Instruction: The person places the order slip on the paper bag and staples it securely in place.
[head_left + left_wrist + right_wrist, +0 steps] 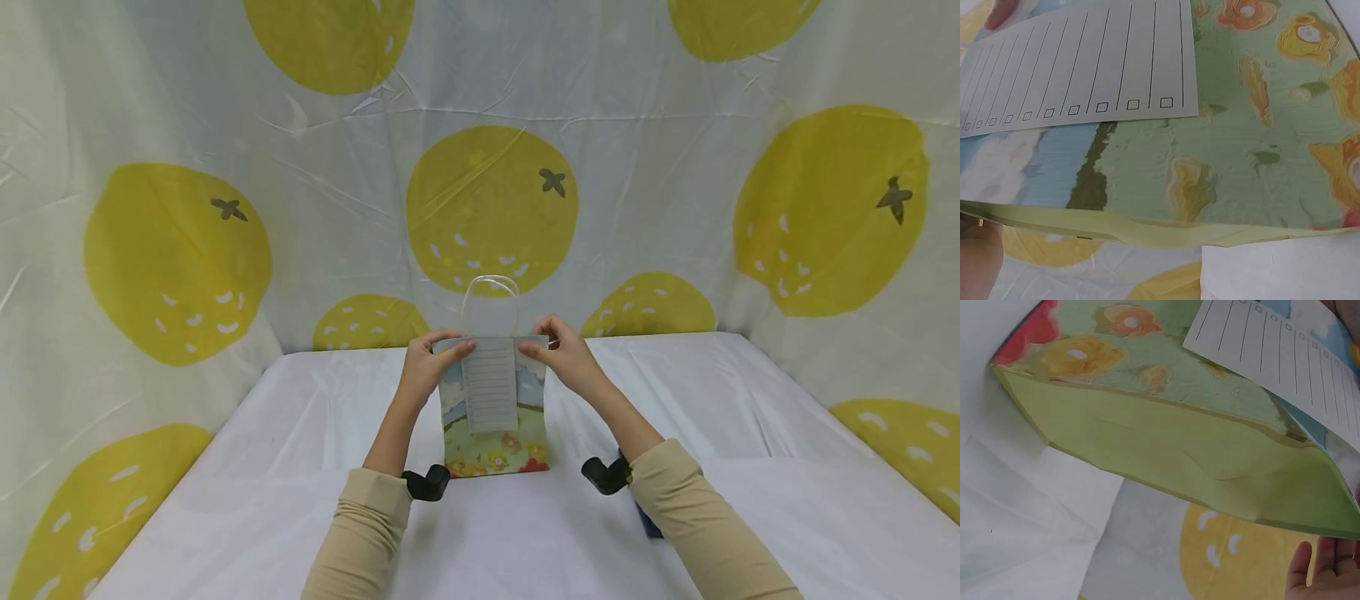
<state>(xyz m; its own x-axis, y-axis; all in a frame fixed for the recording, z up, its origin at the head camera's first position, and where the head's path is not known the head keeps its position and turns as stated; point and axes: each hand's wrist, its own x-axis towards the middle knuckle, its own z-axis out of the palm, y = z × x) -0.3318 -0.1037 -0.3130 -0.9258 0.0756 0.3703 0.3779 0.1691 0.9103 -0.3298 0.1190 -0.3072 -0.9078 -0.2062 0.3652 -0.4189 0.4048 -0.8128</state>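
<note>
A paper gift bag (495, 454) with painted flowers, green field and blue sky stands upright on the table, its white cord handles (464, 308) looped above the rim. A lined checklist slip (491, 390) lies against its front, hanging down from the top edge. My left hand (429, 367) pinches the bag's top left corner, thumb in front at the slip's edge. At the top right corner my right hand (570, 360) pinches the rim in the same way, thumb by the slip's other side. The right wrist view shows the bag's plain green side panel (1166, 444).
A white cloth (337, 417) covers the table. Behind and at both sides hangs a curtain (637, 183) printed with yellow fruit. A dark blue flat object (649, 522) lies partly hidden under the right forearm. Black camera mounts (427, 483) sit on both wrists.
</note>
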